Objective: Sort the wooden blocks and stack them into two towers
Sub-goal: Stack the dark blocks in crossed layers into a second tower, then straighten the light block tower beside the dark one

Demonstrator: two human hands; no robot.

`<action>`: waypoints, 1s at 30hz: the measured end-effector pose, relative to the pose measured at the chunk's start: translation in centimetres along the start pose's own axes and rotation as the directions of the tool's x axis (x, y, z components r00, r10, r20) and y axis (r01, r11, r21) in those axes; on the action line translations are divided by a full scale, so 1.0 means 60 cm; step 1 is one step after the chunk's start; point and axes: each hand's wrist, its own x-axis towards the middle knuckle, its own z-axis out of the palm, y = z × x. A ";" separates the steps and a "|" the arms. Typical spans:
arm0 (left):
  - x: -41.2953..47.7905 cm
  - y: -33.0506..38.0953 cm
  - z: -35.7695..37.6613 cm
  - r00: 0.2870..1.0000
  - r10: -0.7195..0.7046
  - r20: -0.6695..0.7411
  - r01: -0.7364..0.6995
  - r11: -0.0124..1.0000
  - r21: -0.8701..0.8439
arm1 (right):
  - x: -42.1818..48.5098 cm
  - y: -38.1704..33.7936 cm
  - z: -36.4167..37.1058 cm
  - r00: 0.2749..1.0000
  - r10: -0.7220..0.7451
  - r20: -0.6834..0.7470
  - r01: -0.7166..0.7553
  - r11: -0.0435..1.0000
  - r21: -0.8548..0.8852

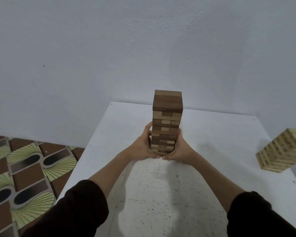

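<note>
Left hand (143, 147) and right hand (180, 149) gripped the mixed tower (167, 117) low, fingers (147, 130) curled round it; pale tower (280, 151) stood at three o'clock. Steadying seemed in hand; sorting called for gentle top lifts.

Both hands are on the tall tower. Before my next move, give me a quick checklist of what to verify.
1. Grip: left hand and right hand hold the mixed tower low down, from opposite sides: ok.
2. Mixed tower upright, upper layers aligned: ok.
3. Its bottom layers and footing, hidden behind the hands: cannot tell.
4. Sorted by colour: dark and light blocks sit mixed in it: not ok.
5. Light tower well apart from the hands: ok.
6. Light tower's footing near the right edge of the table, partly cut off by the frame: cannot tell.
</note>
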 end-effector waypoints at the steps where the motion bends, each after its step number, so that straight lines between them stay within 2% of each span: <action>1: 0.001 0.001 0.000 1.000 0.005 0.006 -0.005 1.000 -0.005 | 0.001 0.001 0.000 1.000 0.000 0.001 0.000 1.000 0.001; 8: -0.004 0.003 0.001 1.000 -0.016 0.007 0.016 1.000 0.011 | 0.000 0.002 0.000 1.000 0.000 0.008 0.000 1.000 -0.015; 12: -0.007 0.001 0.003 0.996 -0.085 -0.003 0.085 0.994 0.071 | -0.006 -0.003 -0.001 0.998 0.063 0.021 -0.062 0.998 -0.014; 16: -0.023 -0.001 0.014 0.977 -0.177 -0.116 0.189 0.977 0.103 | -0.023 -0.010 -0.007 0.989 0.144 -0.016 -0.145 0.985 -0.094; 19: -0.049 0.012 0.037 0.935 -0.228 -0.270 0.250 0.967 0.048 | -0.048 -0.013 -0.015 0.974 0.220 -0.059 -0.226 0.964 -0.137; 23: -0.100 0.015 0.080 0.824 -0.233 -0.517 0.235 0.970 -0.063 | -0.094 -0.003 -0.032 0.951 0.256 -0.175 -0.279 0.952 -0.123; 25: -0.123 0.016 0.105 0.789 -0.208 -0.578 0.180 0.978 -0.106 | -0.123 0.004 -0.043 0.930 0.256 -0.265 -0.287 0.954 -0.086; 27: -0.142 0.027 0.137 0.798 -0.158 -0.581 0.144 0.987 -0.070 | -0.161 0.011 -0.056 0.908 0.201 -0.367 -0.263 0.957 -0.126; 30: -0.152 0.040 0.184 0.864 -0.067 -0.499 0.103 0.994 0.045 | -0.212 0.019 -0.082 0.859 0.150 -0.490 -0.267 0.947 -0.177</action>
